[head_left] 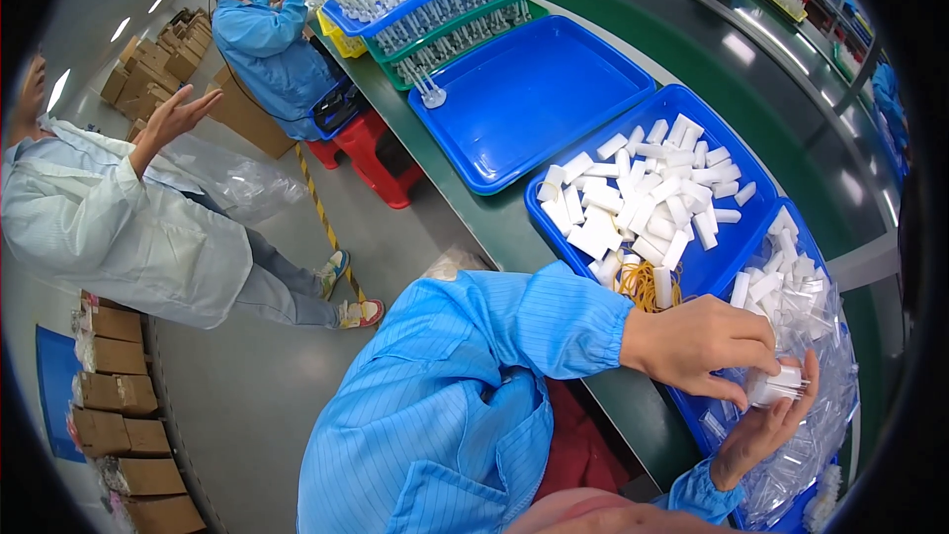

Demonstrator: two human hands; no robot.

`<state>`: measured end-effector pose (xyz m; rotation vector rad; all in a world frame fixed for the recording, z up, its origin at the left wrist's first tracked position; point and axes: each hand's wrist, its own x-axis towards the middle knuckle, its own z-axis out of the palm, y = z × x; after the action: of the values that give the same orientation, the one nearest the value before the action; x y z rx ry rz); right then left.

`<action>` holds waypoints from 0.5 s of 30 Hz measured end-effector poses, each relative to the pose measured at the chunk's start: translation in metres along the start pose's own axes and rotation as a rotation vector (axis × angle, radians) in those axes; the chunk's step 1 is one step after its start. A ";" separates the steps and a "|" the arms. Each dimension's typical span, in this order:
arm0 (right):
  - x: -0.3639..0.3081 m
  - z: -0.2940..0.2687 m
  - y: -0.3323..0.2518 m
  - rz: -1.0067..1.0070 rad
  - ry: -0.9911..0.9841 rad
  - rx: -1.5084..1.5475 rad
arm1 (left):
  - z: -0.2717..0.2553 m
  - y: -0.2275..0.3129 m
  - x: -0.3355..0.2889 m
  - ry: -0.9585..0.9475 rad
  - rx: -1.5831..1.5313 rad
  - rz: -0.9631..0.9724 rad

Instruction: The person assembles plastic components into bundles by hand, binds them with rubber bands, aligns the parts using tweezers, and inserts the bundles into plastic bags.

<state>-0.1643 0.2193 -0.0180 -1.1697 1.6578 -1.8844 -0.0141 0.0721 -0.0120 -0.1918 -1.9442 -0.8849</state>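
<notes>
Left hand: fingers curled, pinching a small white part from above. Right hand: palm up beneath, fingers closed around the same part, over a heap of clear bags at the bench's near end. Just beyond: blue tray of loose white blocks, orange rubber bands at its near corner. Further: an empty blue tray, then stacked blue and green crates of white pieces. Green belt alongside. Left aisle: two people, brown cartons stacked along the floor.
</notes>
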 end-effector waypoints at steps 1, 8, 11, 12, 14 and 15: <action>0.000 -0.001 0.001 0.000 -0.002 -0.001 | 0.001 0.000 0.000 -0.003 -0.002 0.001; 0.002 0.000 0.000 0.002 0.161 0.016 | -0.014 0.009 0.004 0.147 0.073 0.059; 0.006 -0.004 0.013 -0.020 0.159 0.053 | -0.033 -0.003 0.011 0.314 0.016 -0.204; 0.007 -0.001 0.017 -0.008 0.154 0.057 | -0.055 0.002 0.008 0.379 0.108 -0.242; 0.008 0.002 0.013 0.008 0.123 0.048 | -0.101 0.019 -0.007 0.687 -0.018 -0.258; 0.009 -0.001 0.011 -0.013 0.125 0.052 | -0.140 0.039 -0.017 0.714 0.451 -0.210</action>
<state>-0.1730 0.2101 -0.0255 -1.0642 1.6573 -2.0332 0.1116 0.0132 0.0333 0.5357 -1.4400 -0.5156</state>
